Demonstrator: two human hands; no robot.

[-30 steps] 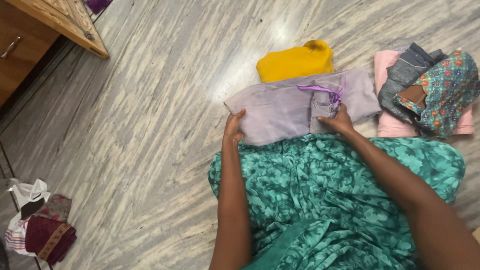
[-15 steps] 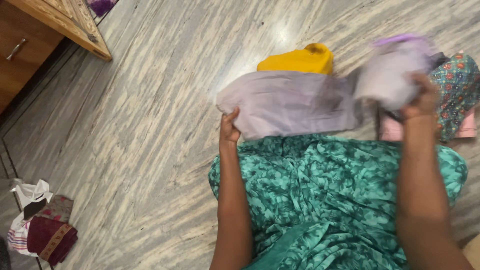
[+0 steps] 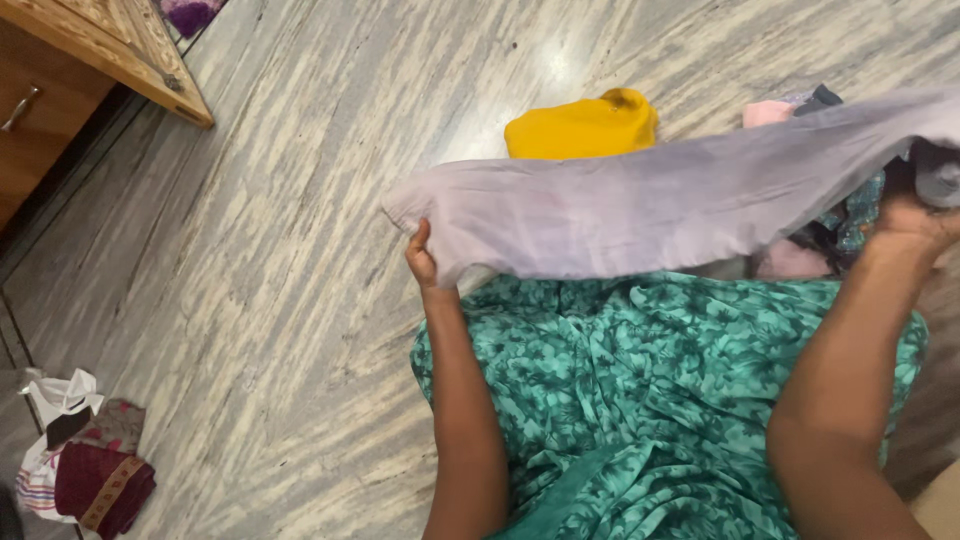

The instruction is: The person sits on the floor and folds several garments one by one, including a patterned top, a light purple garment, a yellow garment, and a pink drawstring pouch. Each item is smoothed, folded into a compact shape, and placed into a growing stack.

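Two hands hold one pale lilac cloth stretched out in the head view, and that cloth serves as the landmark for the rest. The left hand pinches the cloth's left lower corner, fingers closed on the fabric, thumb tip showing at the edge. The right hand is raised at the cloth's right end, its fingers tucked up under the fabric and gripping it, so only the heel of the hand and the wrist show. The cloth hangs in the air as a long band, slanting up toward the right, clear of the floor.

Just below the cloth lies the person's lap in a teal flower-print garment, with both forearms crossing it. Behind the cloth's upper edge, a folded yellow garment rests on the streaked grey marble floor. Behind the cloth's right part, a pile of folded clothes is mostly hidden; a pink piece, a dark grey piece and a bit of patterned teal peek out. Far left of the cloth and above it, a wooden cabinet stands at the frame's corner. Far below left of the cloth, a white bag with maroon fabric sits on the floor
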